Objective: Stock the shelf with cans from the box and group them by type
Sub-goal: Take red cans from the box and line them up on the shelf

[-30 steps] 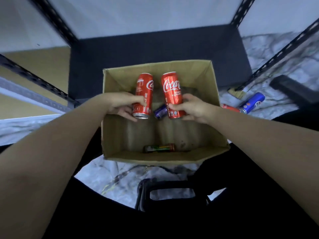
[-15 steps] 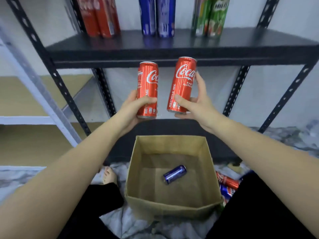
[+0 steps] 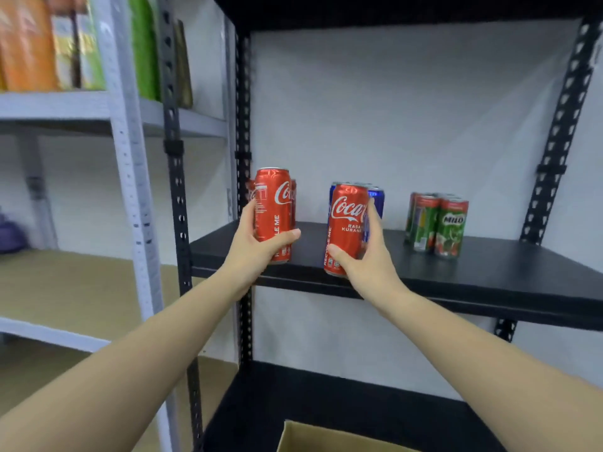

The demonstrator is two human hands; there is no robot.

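My left hand (image 3: 253, 246) grips a red cola can (image 3: 272, 207) upright at the left end of the black shelf (image 3: 489, 265), right in front of other red cans (image 3: 293, 197) standing there. My right hand (image 3: 365, 256) grips a second red cola can (image 3: 347, 220), held over the shelf's front edge in front of the blue cans (image 3: 377, 197). A group of green Milo cans (image 3: 437, 223) stands further right. Only a corner of the cardboard box (image 3: 319, 438) shows at the bottom.
A white rack (image 3: 124, 132) stands to the left, with orange and green packs (image 3: 75, 44) on its upper level. Black perforated uprights (image 3: 177, 190) frame the shelf. A lower black shelf (image 3: 326, 402) lies under it, behind the box.
Both hands have lifted the two red cans from above the box up to the shelf level. The view has swung upward, so the box has dropped almost out of sight.
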